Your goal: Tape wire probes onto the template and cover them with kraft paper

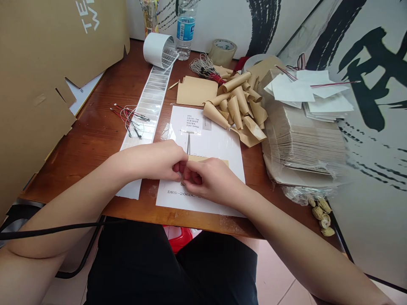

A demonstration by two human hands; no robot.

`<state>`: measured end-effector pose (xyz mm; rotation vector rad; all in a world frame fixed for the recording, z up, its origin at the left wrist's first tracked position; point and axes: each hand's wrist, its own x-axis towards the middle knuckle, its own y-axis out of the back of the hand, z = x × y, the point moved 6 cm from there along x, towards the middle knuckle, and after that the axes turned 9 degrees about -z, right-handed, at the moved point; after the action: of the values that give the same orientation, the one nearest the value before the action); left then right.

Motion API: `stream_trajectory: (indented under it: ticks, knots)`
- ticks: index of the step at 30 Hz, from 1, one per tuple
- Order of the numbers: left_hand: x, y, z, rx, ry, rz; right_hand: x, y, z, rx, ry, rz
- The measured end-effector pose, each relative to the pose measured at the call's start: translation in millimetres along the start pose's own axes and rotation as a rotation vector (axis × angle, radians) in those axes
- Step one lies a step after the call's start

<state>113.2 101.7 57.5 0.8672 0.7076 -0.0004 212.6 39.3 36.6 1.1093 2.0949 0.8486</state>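
My left hand (170, 161) and my right hand (211, 176) meet over a white printed sheet (222, 146) near the table's front edge. Fingers of both are curled and pinched close together, and whatever lies between the fingertips is hidden. A flat piece of brown paper (224, 162) lies beneath them, with its far edge showing behind my right hand and a sliver showing at its left side. Just beyond the hands, a thin dark strip (188, 144) runs up the sheet; I cannot tell whether it is printed or a real wire.
Left of the sheet runs a label strip (154, 91) from a roll (159, 48), with thin wires (130, 120) on it. Rolled brown papers (237, 106), flat brown sheets (197, 91) and a wire bundle (205, 67) lie behind. A wrapped cardboard stack (305, 144) stands right; a large carton (57, 55) left.
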Motion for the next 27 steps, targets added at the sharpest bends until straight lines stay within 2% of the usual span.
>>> stream_trajectory:
  ticks: [27]
  knots:
    - [-1.4, 1.0, 2.0, 0.001, 0.008, -0.014, -0.1, 0.1, -2.2, 0.004, 0.005, -0.015]
